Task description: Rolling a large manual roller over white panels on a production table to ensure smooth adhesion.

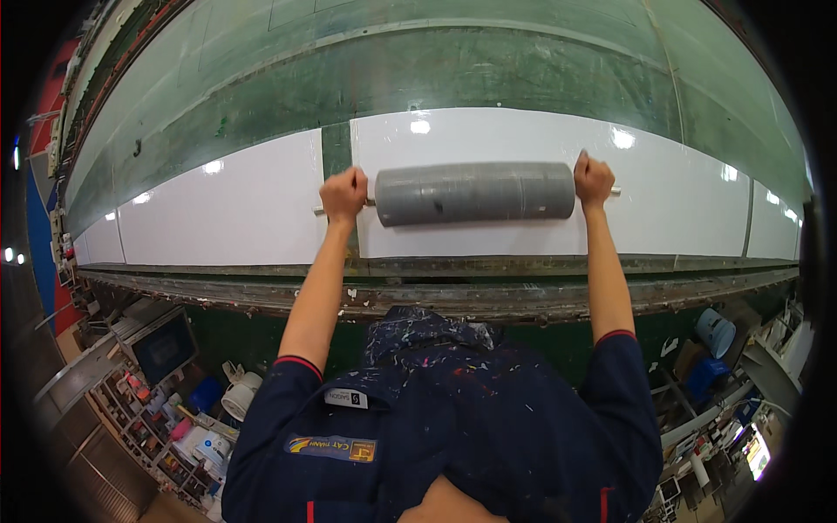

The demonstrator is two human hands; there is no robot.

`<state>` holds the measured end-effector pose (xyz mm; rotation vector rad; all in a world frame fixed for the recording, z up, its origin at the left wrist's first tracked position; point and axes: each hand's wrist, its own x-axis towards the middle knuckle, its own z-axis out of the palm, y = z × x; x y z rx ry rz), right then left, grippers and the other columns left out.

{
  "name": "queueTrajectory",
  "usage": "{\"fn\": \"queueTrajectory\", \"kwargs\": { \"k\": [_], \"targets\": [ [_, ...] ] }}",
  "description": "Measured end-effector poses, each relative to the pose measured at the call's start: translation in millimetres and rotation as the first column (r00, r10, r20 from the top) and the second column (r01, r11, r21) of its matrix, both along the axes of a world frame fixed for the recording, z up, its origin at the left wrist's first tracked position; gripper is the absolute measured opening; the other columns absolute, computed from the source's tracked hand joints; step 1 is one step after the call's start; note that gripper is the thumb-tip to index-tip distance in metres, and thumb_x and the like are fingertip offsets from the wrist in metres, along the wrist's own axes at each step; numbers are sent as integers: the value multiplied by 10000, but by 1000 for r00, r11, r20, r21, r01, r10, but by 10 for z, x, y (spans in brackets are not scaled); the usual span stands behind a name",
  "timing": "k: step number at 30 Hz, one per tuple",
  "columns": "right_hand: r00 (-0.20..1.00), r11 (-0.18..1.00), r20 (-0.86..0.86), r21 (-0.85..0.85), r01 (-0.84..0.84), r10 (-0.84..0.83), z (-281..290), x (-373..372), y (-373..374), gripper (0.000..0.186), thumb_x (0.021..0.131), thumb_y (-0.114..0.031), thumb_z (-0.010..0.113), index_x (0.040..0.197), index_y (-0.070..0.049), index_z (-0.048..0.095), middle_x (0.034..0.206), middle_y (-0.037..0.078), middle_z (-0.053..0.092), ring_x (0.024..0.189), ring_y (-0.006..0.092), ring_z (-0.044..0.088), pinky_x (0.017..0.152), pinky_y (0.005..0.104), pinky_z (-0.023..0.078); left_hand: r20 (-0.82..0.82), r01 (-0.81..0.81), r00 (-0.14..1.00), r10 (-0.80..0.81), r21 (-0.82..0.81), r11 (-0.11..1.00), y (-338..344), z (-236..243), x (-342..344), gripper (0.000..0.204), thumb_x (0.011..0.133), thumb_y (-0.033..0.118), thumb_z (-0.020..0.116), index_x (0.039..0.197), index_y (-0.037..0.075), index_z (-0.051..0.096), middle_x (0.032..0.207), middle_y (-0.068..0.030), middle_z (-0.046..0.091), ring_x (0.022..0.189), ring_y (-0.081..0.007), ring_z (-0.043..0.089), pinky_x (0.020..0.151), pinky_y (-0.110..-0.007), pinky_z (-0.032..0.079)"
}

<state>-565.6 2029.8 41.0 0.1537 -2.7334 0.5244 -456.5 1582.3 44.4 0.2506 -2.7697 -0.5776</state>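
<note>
A wide grey roller (475, 193) lies crosswise in front of me on a glossy white sheet (488, 131). Metal handle ends stick out on both sides of it. My left hand (344, 193) is closed round the left handle, and a short piece of metal shows past the fist. Around the right handle my right hand (594, 180) is wrapped too, with the thumb pointing up and a metal tip (615, 191) visible beyond it. Both forearms reach straight forward over the table edge.
The long green table (488, 70) carries another white sheet (227, 196) on the left, with a green gap between the two. A ledge (453, 296) runs along the near side. Behind at left stand cluttered shelves and a white bucket (240, 392); at right is a light-blue bucket (715, 331).
</note>
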Motion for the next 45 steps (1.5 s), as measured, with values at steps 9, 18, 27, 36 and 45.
{"fn": "queueTrajectory", "kwargs": {
  "k": [9, 18, 27, 36, 45],
  "targets": [
    [958, 991, 250, 26, 134, -137, 62, -1511, -389, 437, 849, -418, 428, 709, -68, 650, 693, 187, 609, 689, 365, 593, 618, 438, 455, 175, -459, 885, 432, 169, 872, -166, 24, -1352, 361, 841, 364, 416, 671, 111, 611, 573, -98, 589, 580, -316, 579, 527, -419, 425],
    [836, 989, 535, 131, 64, -125, 142, -1690, -488, 406, 813, -416, 457, 835, -75, 677, 829, 157, 651, 807, 338, 619, 716, 404, 477, 595, -287, 747, 297, -114, 951, -295, 108, -1679, 476, 786, 416, 359, 799, 59, 672, 826, -158, 650, 773, -325, 615, 713, -407, 454],
    [706, 954, 648, 265, 140, -284, 201, -300, -220, 478, 796, -465, 418, 855, -74, 687, 834, 188, 648, 812, 341, 626, 720, 400, 483, 844, -100, 526, 110, -67, 993, -46, 283, -360, 471, 760, 372, 340, 558, 103, 670, 563, -27, 637, 681, -233, 630, 674, -321, 476],
    [841, 935, 515, 352, -28, -168, 216, 1231, 212, 508, 869, -415, 366, 692, -53, 675, 657, 183, 620, 653, 365, 605, 662, 441, 462, 583, -78, 801, 140, -130, 988, 286, 111, 1083, 409, 743, 351, 439, 622, 30, 663, 628, -198, 605, 639, -362, 612, 606, -435, 471],
    [960, 980, 279, 192, -44, -11, 145, 1909, 368, 444, 854, -351, 441, 583, -71, 653, 554, 131, 598, 536, 278, 563, 780, 389, 339, 267, -113, 951, 158, -176, 978, 462, 63, 1733, 303, 744, 289, 491, 610, 63, 644, 583, -166, 581, 548, -359, 566, 529, -445, 431]
  ]
}}
